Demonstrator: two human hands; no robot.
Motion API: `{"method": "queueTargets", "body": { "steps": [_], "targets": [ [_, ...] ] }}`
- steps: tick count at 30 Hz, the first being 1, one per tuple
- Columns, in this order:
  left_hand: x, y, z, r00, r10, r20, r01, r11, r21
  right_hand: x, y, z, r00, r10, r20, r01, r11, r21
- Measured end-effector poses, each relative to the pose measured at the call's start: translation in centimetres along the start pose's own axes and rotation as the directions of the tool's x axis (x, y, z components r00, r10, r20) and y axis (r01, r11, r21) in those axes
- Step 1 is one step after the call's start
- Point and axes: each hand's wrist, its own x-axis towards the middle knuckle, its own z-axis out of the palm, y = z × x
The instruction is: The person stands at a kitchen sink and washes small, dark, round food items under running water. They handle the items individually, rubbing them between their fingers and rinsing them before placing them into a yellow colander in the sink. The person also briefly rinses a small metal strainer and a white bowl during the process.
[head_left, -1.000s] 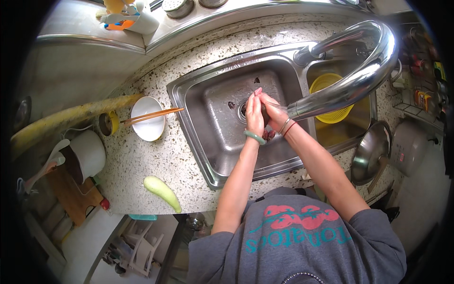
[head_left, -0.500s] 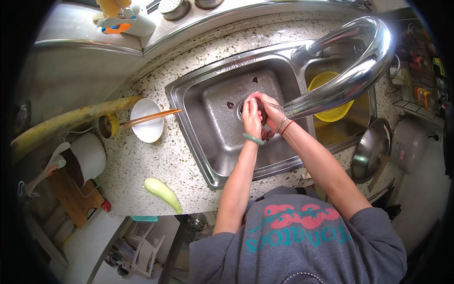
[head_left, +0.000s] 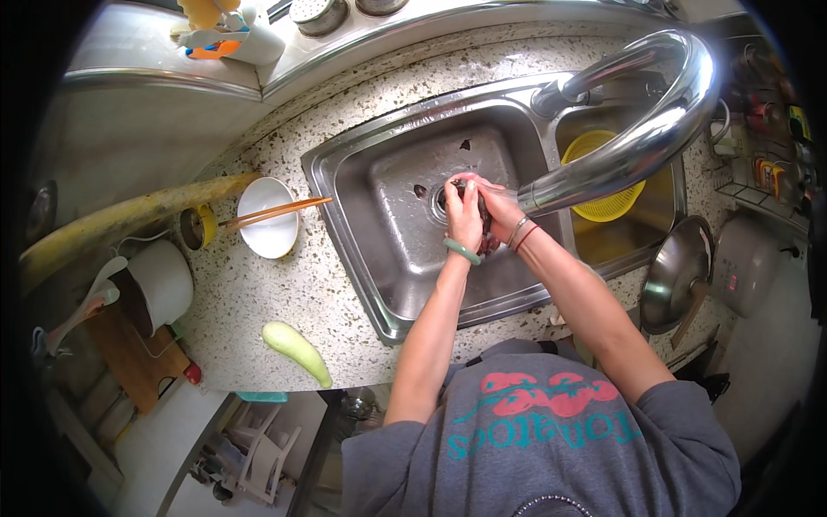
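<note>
Over the left basin of the steel sink (head_left: 353,233), my left hand (head_left: 465,217) and my right hand (head_left: 498,208) are cupped together below the faucet's mouth. Between the palms is a bunch of dark reddish-brown pieces (head_left: 485,222), perhaps wood ear mushroom; fingers cover most of it. A green bangle (head_left: 463,251) circles the left wrist. Thin bands are on the right one. Two dark scraps, one a loose piece (head_left: 419,190) and the other a smaller bit (head_left: 465,145), lie on the wet basin floor. The chrome faucet (head_left: 642,146) arches in from the right.
A yellow colander (head_left: 599,207) sits in the right basin. Left of the sink, orange chopsticks (head_left: 280,212) rest across a white bowl (head_left: 265,237). A pale green, elongated vegetable (head_left: 295,351) lies near the counter's front edge. A wok (head_left: 672,280) stands at the right.
My left fingers have curled in and shifted slightly toward me, pressing round the dark pieces. My right hand has turned a little and stays beside it.
</note>
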Motion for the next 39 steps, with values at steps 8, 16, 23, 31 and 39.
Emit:
{"method": "queueTargets", "body": {
  "steps": [8,16,23,31,39],
  "targets": [
    [1.9,3.5,0.3,0.92,-0.389,-0.046,0.35,0.87,-0.346,-0.3,-0.8,1.3,0.993,-0.096,0.07,0.095,0.995,0.02],
    [1.3,-1.6,0.2,0.988,0.15,-0.047,-0.155,0.977,-0.146,0.7,-0.5,0.9,0.993,0.076,0.086,-0.102,0.928,0.359],
    [1.7,2.3,0.2,0.973,0.159,-0.165,-0.156,0.987,0.033,2.2,-0.9,2.3,0.992,0.079,0.096,-0.112,0.909,0.401],
    [1.7,0.8,0.1,0.979,0.139,-0.148,-0.143,0.989,-0.019,0.1,-1.3,3.9,0.975,0.075,0.21,-0.17,0.859,0.484],
    [2.0,-0.4,0.4,0.979,0.141,-0.15,-0.15,0.987,-0.049,2.1,0.7,0.3,0.971,-0.123,0.204,0.017,0.891,0.455]
  ]
}}
